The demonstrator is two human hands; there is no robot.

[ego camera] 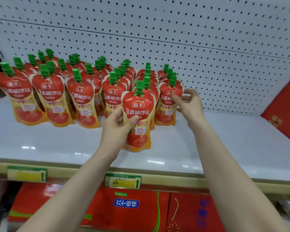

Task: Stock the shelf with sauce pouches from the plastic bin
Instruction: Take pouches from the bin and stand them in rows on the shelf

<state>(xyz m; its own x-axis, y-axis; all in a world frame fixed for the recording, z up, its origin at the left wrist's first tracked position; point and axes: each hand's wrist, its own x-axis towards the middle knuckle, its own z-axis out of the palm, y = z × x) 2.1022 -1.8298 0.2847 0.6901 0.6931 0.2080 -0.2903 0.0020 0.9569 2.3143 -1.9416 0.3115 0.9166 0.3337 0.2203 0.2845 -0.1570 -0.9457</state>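
A: Left hand (119, 126)?
B: Clasped round a sauce pouch (138, 114) — upright, green cap on top, over the front of the white shelf (224, 139).
A: Right hand (189, 104)?
B: Loose, gripping nothing — fingertips touching the end pouch (170, 101) just beside.
A: Behind?
B: Standing rows of pouches (57, 91), then pegboard (174, 39).

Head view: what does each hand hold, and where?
The left hand grips a tomato sauce pouch by its left side. The right hand touches the upper right edge of a shelved pouch; a grip cannot be told.
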